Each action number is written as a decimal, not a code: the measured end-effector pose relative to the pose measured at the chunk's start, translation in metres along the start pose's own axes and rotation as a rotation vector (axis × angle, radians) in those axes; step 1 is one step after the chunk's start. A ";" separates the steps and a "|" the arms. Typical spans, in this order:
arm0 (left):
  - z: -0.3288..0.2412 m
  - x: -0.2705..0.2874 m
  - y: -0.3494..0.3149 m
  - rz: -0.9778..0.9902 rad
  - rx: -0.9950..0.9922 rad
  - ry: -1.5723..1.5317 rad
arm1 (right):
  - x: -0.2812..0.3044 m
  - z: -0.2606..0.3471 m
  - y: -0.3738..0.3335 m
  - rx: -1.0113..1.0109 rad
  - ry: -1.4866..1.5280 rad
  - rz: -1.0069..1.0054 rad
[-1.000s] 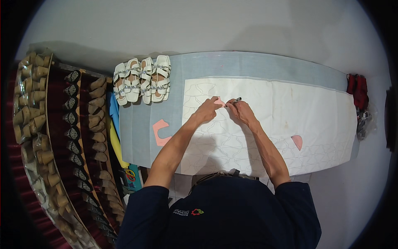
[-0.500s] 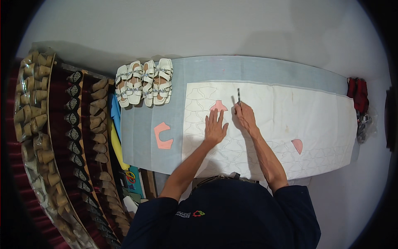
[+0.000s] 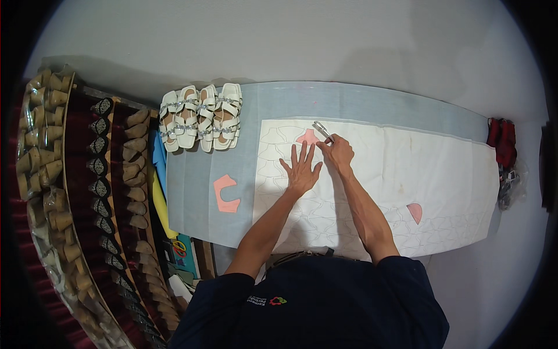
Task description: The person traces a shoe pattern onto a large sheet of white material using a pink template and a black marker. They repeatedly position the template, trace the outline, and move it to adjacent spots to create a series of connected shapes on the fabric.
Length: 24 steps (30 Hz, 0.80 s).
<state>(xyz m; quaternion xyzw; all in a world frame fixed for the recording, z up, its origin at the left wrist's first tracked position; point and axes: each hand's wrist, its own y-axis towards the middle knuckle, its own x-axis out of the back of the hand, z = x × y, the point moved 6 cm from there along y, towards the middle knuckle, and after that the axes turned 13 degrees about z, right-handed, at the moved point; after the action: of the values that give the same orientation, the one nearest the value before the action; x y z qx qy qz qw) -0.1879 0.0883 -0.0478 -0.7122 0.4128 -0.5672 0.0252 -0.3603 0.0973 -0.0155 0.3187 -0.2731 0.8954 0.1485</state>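
A large white sheet (image 3: 395,168), likely leather or fabric, lies across the table, with rows of curved outlines drawn at its left and along its near edge. On its upper left part rests a small pink pattern piece (image 3: 308,135). My left hand (image 3: 300,173) is spread flat on the sheet, its fingertips at the piece's near edge. Just to the right, my right hand (image 3: 339,152) grips a silvery pen (image 3: 321,129), which slants up and left beside the piece. The pen's tip cannot be made out. My right fingertips are close to the piece's right corner.
A C-shaped pink piece (image 3: 218,199) lies left of the sheet; a half-round one (image 3: 414,213) lies on its right. White strappy sandals (image 3: 200,119) stand at the far left. Racks of shoe lasts (image 3: 55,168) line the left side, near scissors (image 3: 179,249). A red item (image 3: 503,142) sits at the right.
The pink piece has shifted slightly up and right, and my left hand has spread its fingers. My right hand has come left toward the piece, with the pen now tilted left.
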 end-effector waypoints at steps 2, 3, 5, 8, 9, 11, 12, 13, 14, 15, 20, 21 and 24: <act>0.000 -0.001 0.002 0.000 0.008 -0.002 | 0.002 -0.004 0.005 -0.048 -0.006 0.038; 0.000 -0.002 0.001 -0.002 0.007 -0.003 | 0.001 -0.004 0.006 -0.047 -0.006 0.037; 0.003 -0.003 0.000 -0.007 0.007 -0.004 | 0.000 -0.004 0.007 -0.043 -0.003 0.037; 0.003 -0.004 -0.001 0.003 0.005 -0.013 | -0.001 -0.007 0.006 -0.053 -0.019 0.017; 0.003 -0.003 -0.001 0.001 0.008 -0.015 | -0.001 -0.008 0.007 -0.054 -0.019 0.023; 0.002 -0.002 -0.002 -0.004 0.015 -0.018 | -0.001 -0.008 0.009 -0.056 -0.017 0.035; 0.002 -0.001 -0.002 -0.003 0.015 -0.030 | -0.001 -0.008 0.008 -0.050 -0.027 0.030; 0.002 -0.001 -0.002 -0.003 0.015 -0.042 | -0.001 -0.007 0.008 -0.045 -0.037 0.025; 0.003 -0.002 -0.002 -0.002 0.015 -0.053 | -0.001 -0.007 0.007 -0.040 -0.048 0.020; 0.004 -0.002 -0.002 0.012 0.008 -0.059 | -0.002 -0.007 0.007 -0.041 -0.051 0.023; 0.010 -0.003 -0.001 0.041 -0.012 -0.083 | -0.003 -0.007 0.007 -0.039 -0.056 0.034; 0.009 -0.002 -0.001 0.047 -0.007 -0.085 | -0.003 -0.007 0.007 -0.039 -0.054 0.031; 0.008 -0.001 0.000 0.061 0.001 -0.089 | -0.003 -0.007 0.008 -0.035 -0.051 0.023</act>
<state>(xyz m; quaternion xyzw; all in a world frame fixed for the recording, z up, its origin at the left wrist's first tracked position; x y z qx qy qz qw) -0.1815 0.0853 -0.0516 -0.7238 0.4326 -0.5340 0.0613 -0.3651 0.0954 -0.0252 0.3355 -0.2960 0.8838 0.1370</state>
